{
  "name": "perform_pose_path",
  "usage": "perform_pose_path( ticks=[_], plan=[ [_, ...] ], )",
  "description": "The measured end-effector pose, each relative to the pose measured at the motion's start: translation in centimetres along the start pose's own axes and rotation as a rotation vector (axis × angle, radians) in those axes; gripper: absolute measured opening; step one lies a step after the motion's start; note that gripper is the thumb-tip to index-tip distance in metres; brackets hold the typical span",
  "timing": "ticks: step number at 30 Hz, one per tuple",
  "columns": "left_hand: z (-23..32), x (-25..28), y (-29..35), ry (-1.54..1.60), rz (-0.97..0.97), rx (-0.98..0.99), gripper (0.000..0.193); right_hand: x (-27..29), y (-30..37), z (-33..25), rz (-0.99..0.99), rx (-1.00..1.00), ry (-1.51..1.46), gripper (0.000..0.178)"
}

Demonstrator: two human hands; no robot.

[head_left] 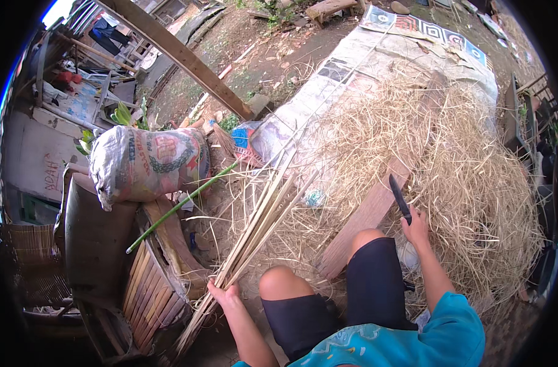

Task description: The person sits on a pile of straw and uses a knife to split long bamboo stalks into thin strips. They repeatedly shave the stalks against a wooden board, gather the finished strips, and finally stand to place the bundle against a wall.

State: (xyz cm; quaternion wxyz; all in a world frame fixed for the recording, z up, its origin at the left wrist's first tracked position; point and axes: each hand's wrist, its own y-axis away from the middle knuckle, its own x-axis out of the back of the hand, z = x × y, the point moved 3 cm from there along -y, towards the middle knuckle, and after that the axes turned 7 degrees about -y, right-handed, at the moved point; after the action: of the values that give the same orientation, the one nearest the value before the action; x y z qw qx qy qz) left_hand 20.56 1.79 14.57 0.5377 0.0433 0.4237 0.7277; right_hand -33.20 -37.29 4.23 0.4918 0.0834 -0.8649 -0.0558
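Observation:
My left hand (225, 293) is closed round a bundle of long pale split-bamboo strips (262, 223). The strips slant from the lower left up toward the middle, fanning out at their far ends. In my right hand (416, 226) is a knife (399, 197) with a dark blade and black handle, its tip pointing up and slightly left. The knife is beside a long reddish-brown wooden plank (365, 228) that runs from near my knees up into a heap of thin straw-coloured shavings (474, 183). Blade and strips are well apart.
A full woven sack (150, 164) lies on its side at the left, near a slatted bamboo bench (151, 293). A green bamboo pole (181, 207) leans there. Pale sheeting (352, 67) lies beneath the shavings. A wooden post (187, 58) stands at upper left.

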Motion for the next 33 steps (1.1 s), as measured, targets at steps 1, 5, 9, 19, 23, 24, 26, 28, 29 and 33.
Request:
perform_pose_path(
  ticks=[1, 5, 9, 19, 23, 24, 26, 28, 29, 33],
  plan=[
    [-0.9, -2.7, 2.2, 0.072, -0.038, -0.026, 0.025, 0.4, -0.4, -1.8, 0.021, 0.046, -0.136, 0.058],
    [-7.6, -13.5, 14.1, 0.258, -0.338, 0.263, 0.023, 3.3, 0.7, -12.8, -0.082, 0.126, -0.786, 0.05],
    [-17.0, -20.5, 28.0, 0.267, -0.619, 0.574, 0.034, 3.6, 8.2, -23.2, -0.54, 0.261, -1.176, 0.055],
    [-23.6, -20.9, 50.1, -0.489, -1.205, 1.222, 0.094, 6.2, 12.8, -30.3, -0.416, -0.2, -2.102, 0.031],
    [-12.0, -19.7, 41.7, -0.689, -1.92, 0.723, 0.089, 14.3, 3.5, -22.9, -0.39, 0.033, -2.263, 0.042],
    [-9.0, -19.5, 37.4, -0.77, -1.919, 0.391, 0.085, 16.9, 0.6, -20.5, -0.399, 0.265, -2.304, 0.046],
    [-3.7, -18.7, 28.9, -1.182, -1.478, -0.158, 0.077, 24.9, -4.5, -17.7, -0.815, 0.938, -2.527, 0.059],
    [-0.2, -13.9, 19.0, -1.496, -1.018, -0.55, 0.061, 33.8, -8.5, -17.1, -1.035, 1.287, -2.485, 0.078],
    [0.7, -10.0, 13.9, -1.738, -0.935, -0.646, 0.063, 36.2, -10.2, -16.4, -0.842, 1.252, -2.509, 0.08],
    [1.1, 4.7, 8.4, -2.212, -0.819, -0.234, 0.077, 31.3, -13.1, -13.5, 0.06, 0.435, -2.234, 0.073]
  ],
)
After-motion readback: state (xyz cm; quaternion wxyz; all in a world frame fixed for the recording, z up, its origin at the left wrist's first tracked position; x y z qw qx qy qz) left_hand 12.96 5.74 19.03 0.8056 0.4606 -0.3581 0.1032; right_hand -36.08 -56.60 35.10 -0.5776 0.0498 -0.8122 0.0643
